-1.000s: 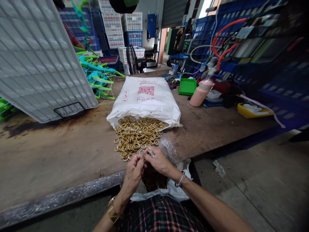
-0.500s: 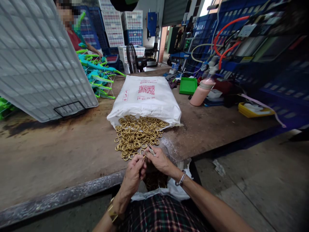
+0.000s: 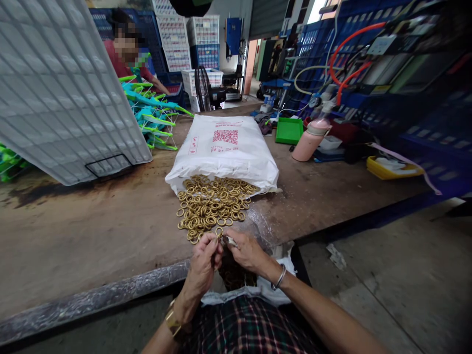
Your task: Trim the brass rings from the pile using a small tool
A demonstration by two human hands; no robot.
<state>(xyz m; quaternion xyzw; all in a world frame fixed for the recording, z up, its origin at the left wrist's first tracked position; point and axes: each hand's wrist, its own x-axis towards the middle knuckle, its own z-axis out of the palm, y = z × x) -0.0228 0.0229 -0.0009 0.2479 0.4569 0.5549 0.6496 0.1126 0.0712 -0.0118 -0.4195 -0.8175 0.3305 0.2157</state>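
Many brass-coloured rings (image 3: 210,209) spill from the mouth of a white sack (image 3: 224,147) onto the brown table. My left hand (image 3: 205,256) pinches a ring (image 3: 219,231) at the table's front edge. Close beside it, my right hand (image 3: 246,250) is closed around a small pale tool (image 3: 231,241), its fingertips meeting the ring. Below both hands, an open white bag (image 3: 271,290) in my lap has dark contents that are hard to make out.
A large white crate (image 3: 70,88) stands tilted at the left, with green and blue plastic parts (image 3: 155,115) behind it. A person (image 3: 127,46) is beyond. To the right are a green tray (image 3: 288,131), a pink bottle (image 3: 309,142) and a yellow tray (image 3: 393,168).
A ring now stands up between my fingertips, and the tool in my right hand has dipped slightly. The person at the back left has leaned further into view.
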